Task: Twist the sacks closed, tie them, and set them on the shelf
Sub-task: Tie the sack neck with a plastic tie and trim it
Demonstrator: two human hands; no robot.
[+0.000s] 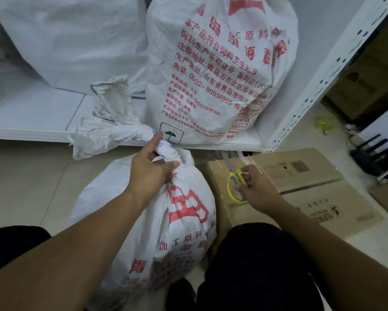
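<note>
A white woven sack [166, 225] with red print stands on the floor between my knees. Its neck is twisted, and the loose top [107, 122] flops left onto the shelf edge. My left hand [151, 168] grips the twisted neck, thumb round it, index finger pointing up. My right hand [254, 187] holds yellow-handled scissors [232, 178] over a flattened cardboard box; thin pale strands of string [253, 163] stick up beside its fingers. On the low white shelf [31, 117] stand a printed sack [215, 70] and a plain white sack [76, 39].
Flattened cardboard boxes [300, 187] lie on the tiled floor at the right. A perforated white shelf upright [336, 70] rises at the right. Dark objects [375, 153] and more cardboard sit beyond it. Bare shelf surface shows at the left.
</note>
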